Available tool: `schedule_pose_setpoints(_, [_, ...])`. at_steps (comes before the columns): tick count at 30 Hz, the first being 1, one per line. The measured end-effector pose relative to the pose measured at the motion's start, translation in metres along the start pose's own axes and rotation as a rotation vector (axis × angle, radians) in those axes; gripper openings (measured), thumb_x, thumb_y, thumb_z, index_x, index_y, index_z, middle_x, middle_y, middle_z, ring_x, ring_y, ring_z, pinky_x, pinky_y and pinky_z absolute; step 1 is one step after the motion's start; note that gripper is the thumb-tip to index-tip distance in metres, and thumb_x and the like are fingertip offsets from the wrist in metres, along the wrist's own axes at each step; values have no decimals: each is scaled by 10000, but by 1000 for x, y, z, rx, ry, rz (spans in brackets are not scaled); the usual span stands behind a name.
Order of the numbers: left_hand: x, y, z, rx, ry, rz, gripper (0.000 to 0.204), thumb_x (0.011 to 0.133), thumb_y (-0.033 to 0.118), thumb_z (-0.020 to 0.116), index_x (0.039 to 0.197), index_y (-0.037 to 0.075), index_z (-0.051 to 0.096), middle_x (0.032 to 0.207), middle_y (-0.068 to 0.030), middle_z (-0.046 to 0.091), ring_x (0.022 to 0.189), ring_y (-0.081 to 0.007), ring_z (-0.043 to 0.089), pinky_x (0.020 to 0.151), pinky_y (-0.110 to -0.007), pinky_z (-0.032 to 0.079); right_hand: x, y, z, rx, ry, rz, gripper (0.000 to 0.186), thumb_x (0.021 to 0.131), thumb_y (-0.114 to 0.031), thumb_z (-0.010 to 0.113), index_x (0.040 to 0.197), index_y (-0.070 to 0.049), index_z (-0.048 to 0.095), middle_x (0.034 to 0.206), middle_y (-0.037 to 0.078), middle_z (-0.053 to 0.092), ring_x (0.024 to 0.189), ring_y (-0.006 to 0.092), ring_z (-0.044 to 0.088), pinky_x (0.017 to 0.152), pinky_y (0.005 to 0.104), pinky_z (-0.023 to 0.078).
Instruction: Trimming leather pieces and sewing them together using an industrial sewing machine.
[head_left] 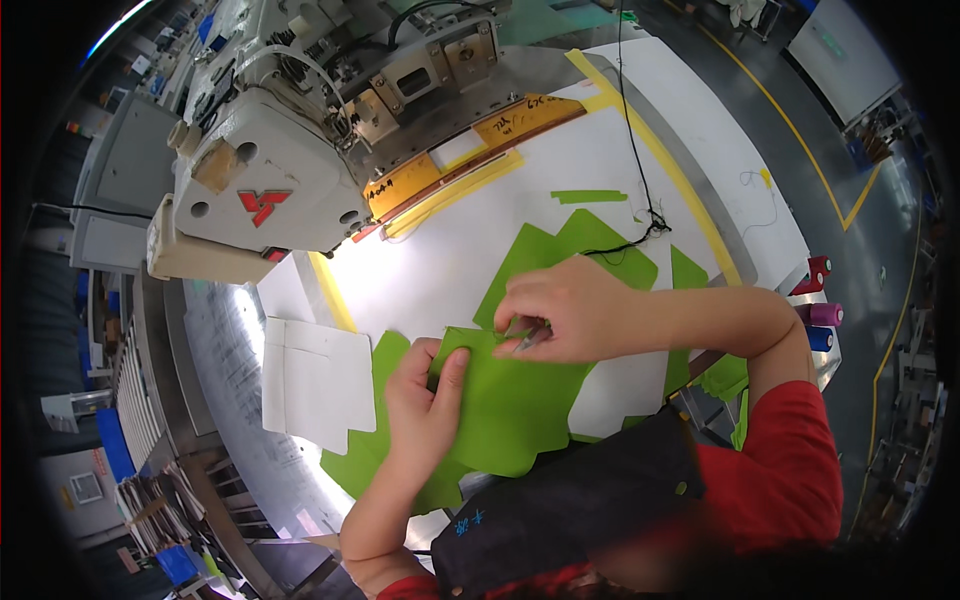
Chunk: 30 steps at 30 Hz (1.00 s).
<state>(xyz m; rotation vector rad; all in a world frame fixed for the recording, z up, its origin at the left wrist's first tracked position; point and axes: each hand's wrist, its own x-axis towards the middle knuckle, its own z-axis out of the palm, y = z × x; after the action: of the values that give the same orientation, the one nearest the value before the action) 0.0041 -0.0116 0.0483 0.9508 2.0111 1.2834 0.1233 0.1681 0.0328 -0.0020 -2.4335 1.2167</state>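
Note:
My left hand (pixel 425 395) grips the upper left edge of a bright green panel (pixel 515 415), thumb on top and fingers beneath. At the panel's top edge, my right hand (pixel 575 310) is closed around small metal thread snips (pixel 531 338), mostly hidden by the fingers. Their tip lies close to the green edge. A black cord (pixel 640 160) hangs from above and runs, knotted, to the back of my right hand. Beyond that hand lies another green piece (pixel 607 240), and more green pieces (pixel 385 430) are under and beside my left forearm.
A large white sewing machine (pixel 265 190) with a metal clamp frame stands at the back left. A white panel (pixel 318 380) lies left of my left hand. Yellow tape (pixel 660 160) crosses the white table sheet. Several thread spools (pixel 822 315) stand at the right edge. A thin green strip (pixel 588 197) lies farther back.

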Motion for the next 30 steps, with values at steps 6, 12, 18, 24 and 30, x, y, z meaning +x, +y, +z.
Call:
schedule_pose_setpoints(6, [1, 3, 2, 71, 25, 60, 125, 910, 130, 581, 868, 13, 576, 674, -16, 569, 578, -52, 464, 523, -218, 385, -3, 4, 9, -361, -7, -285, 195, 757, -163, 702, 744, -83, 525, 702, 38, 502, 494, 197, 507, 435, 326, 398])
schedule_pose_setpoints(12, [1, 2, 1, -29, 25, 69, 124, 913, 126, 575, 866, 11, 575, 682, -11, 568, 579, -50, 466, 528, -216, 387, 2, 17, -3, -418, 128, -235, 206, 740, -146, 702, 712, -91, 506, 655, 34, 478, 482, 209, 490, 431, 319, 394])
schedule_pose_setpoints(18, [2, 11, 2, 29, -27, 20, 117, 908, 125, 579, 868, 15, 579, 626, -6, 536, 550, -41, 440, 495, -215, 353, 17, -3, -3, -83, 153, -114, 212, 730, -173, 712, 717, -94, 516, 668, 23, 497, 513, 212, 531, 443, 310, 413])
schedule_pose_setpoints(24, [5, 14, 3, 70, -55, 30, 116, 907, 132, 581, 865, 24, 577, 582, 3, 486, 520, -44, 400, 470, -225, 320, 22, -2, 11, -310, 120, -339, 167, 758, -166, 692, 714, -105, 543, 695, 11, 500, 518, 208, 536, 436, 315, 405])
schedule_pose_setpoints(30, [-7, 9, -6, 75, -83, 96, 144, 918, 149, 573, 857, 19, 572, 625, 4, 513, 568, -50, 439, 519, -211, 356, 34, 21, -18, -330, 341, -149, 173, 766, -120, 677, 722, -57, 522, 675, 34, 494, 539, 217, 540, 488, 318, 423])
